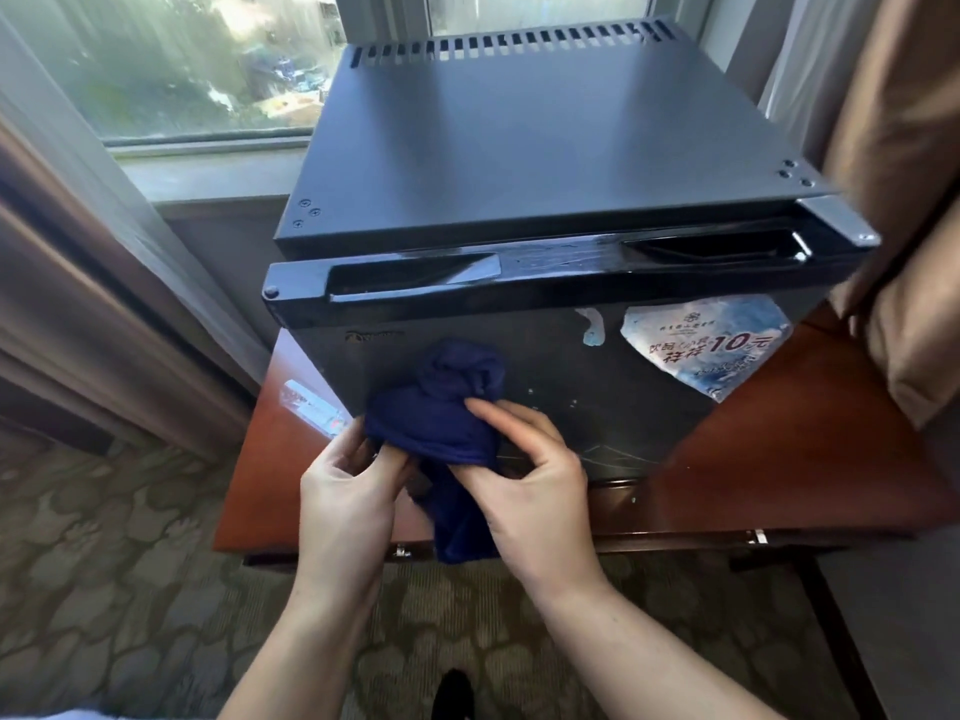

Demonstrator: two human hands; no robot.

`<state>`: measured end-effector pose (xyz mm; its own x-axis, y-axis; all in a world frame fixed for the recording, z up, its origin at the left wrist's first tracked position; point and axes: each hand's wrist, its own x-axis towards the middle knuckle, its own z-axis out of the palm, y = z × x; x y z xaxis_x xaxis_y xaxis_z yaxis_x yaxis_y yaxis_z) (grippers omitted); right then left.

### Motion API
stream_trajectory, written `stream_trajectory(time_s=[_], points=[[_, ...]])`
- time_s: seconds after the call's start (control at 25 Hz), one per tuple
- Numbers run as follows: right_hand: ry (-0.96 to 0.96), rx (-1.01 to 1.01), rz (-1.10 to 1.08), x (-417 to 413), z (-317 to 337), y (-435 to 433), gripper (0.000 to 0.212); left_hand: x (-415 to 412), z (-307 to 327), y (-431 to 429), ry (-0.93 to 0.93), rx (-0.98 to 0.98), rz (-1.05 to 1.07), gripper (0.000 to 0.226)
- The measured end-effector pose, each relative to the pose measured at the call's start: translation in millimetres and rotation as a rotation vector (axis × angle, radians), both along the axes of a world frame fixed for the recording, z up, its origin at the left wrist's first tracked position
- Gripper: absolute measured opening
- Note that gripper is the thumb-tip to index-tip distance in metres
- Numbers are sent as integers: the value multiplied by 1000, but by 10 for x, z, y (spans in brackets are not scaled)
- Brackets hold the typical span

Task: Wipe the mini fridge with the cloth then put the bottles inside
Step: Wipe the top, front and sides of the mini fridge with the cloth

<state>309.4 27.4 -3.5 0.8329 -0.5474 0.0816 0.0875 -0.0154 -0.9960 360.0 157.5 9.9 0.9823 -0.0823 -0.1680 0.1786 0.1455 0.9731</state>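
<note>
Your left hand (347, 488) and right hand (530, 485) close together, both pinching bunched navy cloth (447, 413) in front of mini fridge (545, 163) door. Cloth's upper wad lies against door's left half; its tail hangs between your palms. Fridge door closed, fridge standing on reddish wooden table (789, 459) beneath window (171, 59). Torn blue sticker (711, 345) on door, right of cloth. Bottles not visible.
</note>
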Motion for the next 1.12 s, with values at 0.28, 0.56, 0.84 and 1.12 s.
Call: stream_trajectory(time_s=[0.28,0.56,0.84,1.12], points=[[56,111,-180,-373,-437,-949,44,-190,-308,-1020,62,22,-146,25],[226,259,-297,-715,-889,-1765,43,-469,-1005,-2116,315,-9,-127,30],[336,309,-331,-685,-1238,-2087,43,-555,-1360,-2483,466,-53,-168,27],[388,368,-302,-521,-1207,-1524,29,-423,-1385,-1840,466,-28,-39,20]])
